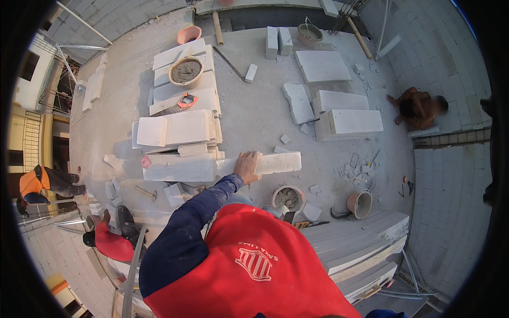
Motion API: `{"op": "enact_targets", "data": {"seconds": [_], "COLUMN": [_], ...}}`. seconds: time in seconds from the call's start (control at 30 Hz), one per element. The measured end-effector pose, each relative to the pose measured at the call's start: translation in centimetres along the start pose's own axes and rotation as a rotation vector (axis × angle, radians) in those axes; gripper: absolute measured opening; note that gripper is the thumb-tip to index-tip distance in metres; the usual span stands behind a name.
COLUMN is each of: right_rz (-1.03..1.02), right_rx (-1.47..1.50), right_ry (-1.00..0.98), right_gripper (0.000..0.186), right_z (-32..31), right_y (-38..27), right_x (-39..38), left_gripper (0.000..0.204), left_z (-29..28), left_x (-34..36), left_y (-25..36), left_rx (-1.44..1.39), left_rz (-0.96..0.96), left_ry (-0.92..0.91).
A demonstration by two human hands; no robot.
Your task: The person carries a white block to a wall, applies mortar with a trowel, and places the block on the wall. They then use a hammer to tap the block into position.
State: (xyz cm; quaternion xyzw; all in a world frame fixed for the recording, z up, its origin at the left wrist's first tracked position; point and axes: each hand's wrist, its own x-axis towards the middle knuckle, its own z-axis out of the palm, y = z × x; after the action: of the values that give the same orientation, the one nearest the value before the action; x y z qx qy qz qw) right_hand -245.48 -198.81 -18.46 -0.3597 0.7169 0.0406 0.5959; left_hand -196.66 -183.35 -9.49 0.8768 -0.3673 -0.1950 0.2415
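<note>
Over the dusty grey concrete floor, at twelve o'clock, my left hand grips a long white rectangular block, best held level; my right hand is out of sight.

Bright daylight, evenly spread; floor veiled by pale haze; soft shadows cast; walls bent by fisheye; rim blackened; crouching person's head blurred.

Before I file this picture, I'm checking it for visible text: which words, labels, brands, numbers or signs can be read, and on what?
Red shirt: white lettering beside a striped white emblem; readable, but I won't copy it.
White block in the left hand: no text seen.
Orange saw handle: any marking is too small to read.
Elsewhere: nothing legible.
</note>
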Motion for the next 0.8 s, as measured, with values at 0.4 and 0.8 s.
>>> {"op": "enact_targets", "data": {"seconds": [0.4, 0.8], "right_rz": [-0.155, -0.221], "right_rx": [-0.375, -0.523], "right_ry": [-0.190, -0.215], "right_gripper": [0.029, 0.028], "right_z": [22.9, 53.6], "right_y": [-26.9, -62.5], "right_x": [9.1, 25.1], "left_gripper": [0.078, 0.078], "left_z": [-14.5, -24.9], "left_x": [7.3, 17.6], "left_y": [-18.2, -29.2], "left_rx": [0.059, -0.003], "left_rz": [-0.523, -0.872], "left_ry": [0.223, 0.423]}}
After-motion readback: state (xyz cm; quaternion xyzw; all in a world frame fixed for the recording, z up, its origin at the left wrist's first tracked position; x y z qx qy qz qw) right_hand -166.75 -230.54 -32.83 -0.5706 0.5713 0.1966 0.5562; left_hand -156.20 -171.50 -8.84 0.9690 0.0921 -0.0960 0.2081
